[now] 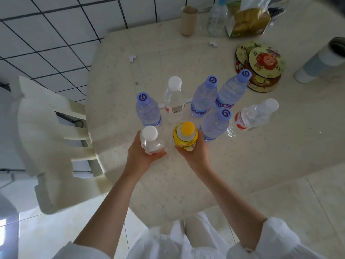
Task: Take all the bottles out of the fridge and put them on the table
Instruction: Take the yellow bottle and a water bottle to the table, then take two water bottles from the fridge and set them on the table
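Note:
My left hand [141, 154] grips a clear bottle with a white cap [150, 140], held upright at the near part of the cream table [168, 184]. My right hand [196, 152] grips a yellow-capped bottle with a yellow label [185, 136] just to its right. Behind them several bottles stand on the table: blue-capped water bottles [204, 98], a white-capped clear bottle [174, 96], and another clear white-capped one [252, 116] at the right. The fridge is out of view.
A stack of round cartoon coasters [261, 66] lies at the back right, with a grey-white cup [321, 60] beyond. A brown cup [188, 20], a clear bottle [217, 17] and a snack bag [250, 21] stand along the far edge. A white chair [50, 131] sits left of the table.

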A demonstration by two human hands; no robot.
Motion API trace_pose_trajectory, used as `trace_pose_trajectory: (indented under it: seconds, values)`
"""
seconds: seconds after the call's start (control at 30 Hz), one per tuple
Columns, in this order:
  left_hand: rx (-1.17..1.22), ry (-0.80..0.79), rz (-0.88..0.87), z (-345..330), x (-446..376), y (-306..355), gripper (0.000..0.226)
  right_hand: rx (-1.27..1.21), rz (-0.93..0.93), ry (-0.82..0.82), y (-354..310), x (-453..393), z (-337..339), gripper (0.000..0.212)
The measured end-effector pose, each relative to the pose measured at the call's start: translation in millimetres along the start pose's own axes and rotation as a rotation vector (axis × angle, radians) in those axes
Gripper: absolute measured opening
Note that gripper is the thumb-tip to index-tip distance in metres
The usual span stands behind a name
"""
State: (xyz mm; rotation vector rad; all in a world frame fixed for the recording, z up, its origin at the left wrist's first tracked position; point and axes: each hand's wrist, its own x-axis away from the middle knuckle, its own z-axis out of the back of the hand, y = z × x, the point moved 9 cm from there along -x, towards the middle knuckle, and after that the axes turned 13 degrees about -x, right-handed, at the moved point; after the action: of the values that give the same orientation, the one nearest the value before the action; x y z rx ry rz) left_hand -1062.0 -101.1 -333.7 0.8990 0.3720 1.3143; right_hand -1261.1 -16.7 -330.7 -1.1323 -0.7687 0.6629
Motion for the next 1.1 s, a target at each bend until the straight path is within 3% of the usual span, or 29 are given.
trace_pose_trajectory:
  seconds: [0.23, 0.6, 0.83, 1.1]
  values:
    - [0.037, 0.118, 0.106, -0.7, 24.9, -1.9, 0.067, 0.053, -0.008, -0.063, -1.7, 7.0, 3.7, 0.05]
    - [0.101, 0.338, 0.158, -3.8, 119.1, -12.4, 0.033, 0.02, 0.055, -0.219, 3.0, 59.9, 43.2, 0.041]
    - [0.135, 0.414, 0.309, -30.9, 258.7, -22.7, 0.025, 0.187, 0.022, -0.516, 26.9, 152.2, 62.0, 0.04]
    - [0.033, 0.568, 0.397, -7.4, 393.1, -46.3, 0.019, 0.269, 0.188, -0.792, 13.8, 268.0, 46.5, 0.037]
